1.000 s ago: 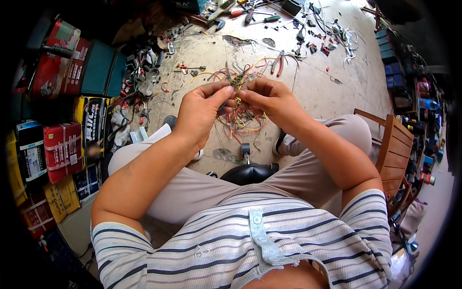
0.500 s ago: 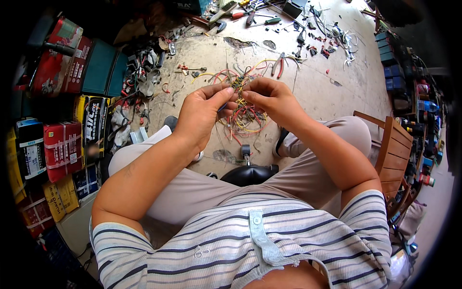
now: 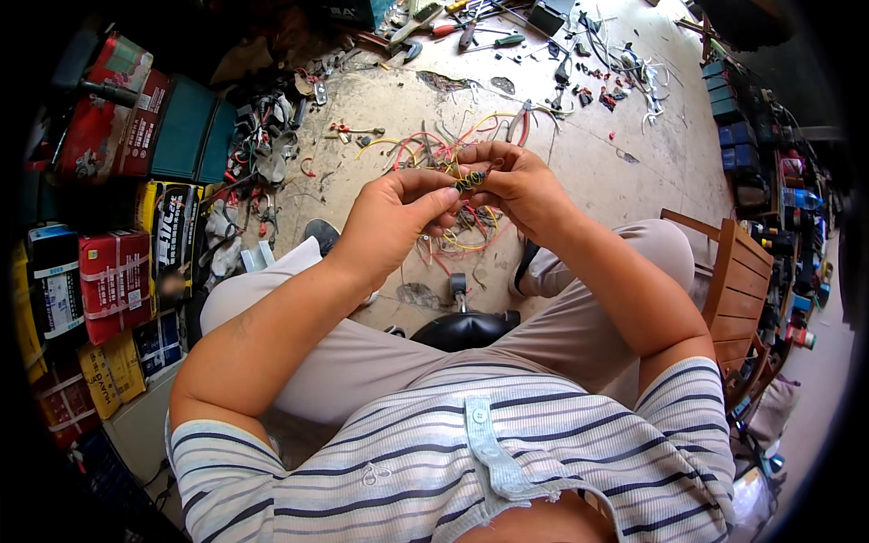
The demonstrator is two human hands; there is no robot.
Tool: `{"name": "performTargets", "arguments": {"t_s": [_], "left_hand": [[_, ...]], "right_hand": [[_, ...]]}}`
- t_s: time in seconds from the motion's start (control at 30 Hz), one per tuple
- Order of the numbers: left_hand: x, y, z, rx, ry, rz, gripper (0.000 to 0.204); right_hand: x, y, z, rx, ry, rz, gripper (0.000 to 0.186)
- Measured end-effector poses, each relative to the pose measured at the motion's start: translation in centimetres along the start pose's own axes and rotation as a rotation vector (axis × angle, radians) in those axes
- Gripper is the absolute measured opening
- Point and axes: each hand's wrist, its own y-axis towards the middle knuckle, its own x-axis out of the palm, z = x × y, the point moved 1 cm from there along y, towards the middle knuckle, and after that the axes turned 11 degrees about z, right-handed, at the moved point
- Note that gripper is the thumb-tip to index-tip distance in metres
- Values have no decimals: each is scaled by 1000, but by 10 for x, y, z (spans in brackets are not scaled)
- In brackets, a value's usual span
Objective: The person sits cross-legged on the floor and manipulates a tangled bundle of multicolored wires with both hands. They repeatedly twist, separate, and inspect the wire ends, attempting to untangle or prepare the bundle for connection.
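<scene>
Between my two hands, above the floor, is a short coiled bundle of twisted wire (image 3: 470,181), dark with yellow-green turns. My left hand (image 3: 412,208) is closed, its thumb and fingertips pinching the left end of the bundle. At the other end the thumb and fingers of my right hand (image 3: 518,185) are closed on it, and a thin reddish-brown strand shows near the fingertips. Below and behind the hands lies a loose tangle of red, yellow and green wires (image 3: 475,237), partly covered by them. Just past my right hand are red-handled pliers (image 3: 520,125) on the floor.
Screwdrivers (image 3: 498,42) and cut scraps (image 3: 625,90) litter the far floor. Boxes (image 3: 116,285) are stacked at the left beside a heap of metal and cable pieces (image 3: 272,149). A wooden chair (image 3: 740,281) stands at my right, a black round-ended object (image 3: 466,330) between my legs.
My hands have shifted slightly right, and the right has turned. The coiled wire bundle, hidden by the fingers before, now shows between them.
</scene>
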Motion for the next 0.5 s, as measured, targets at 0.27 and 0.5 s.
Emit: {"name": "performTargets", "arguments": {"t_s": [0.27,0.5], "left_hand": [[-1,2,4,-15,-20,31,18],[-4,3,2,-83,-67,59,19]], "right_hand": [[3,-5,-4,-154,-59,-94,33],[11,-16,-16,-175,-15,-143,40]]}}
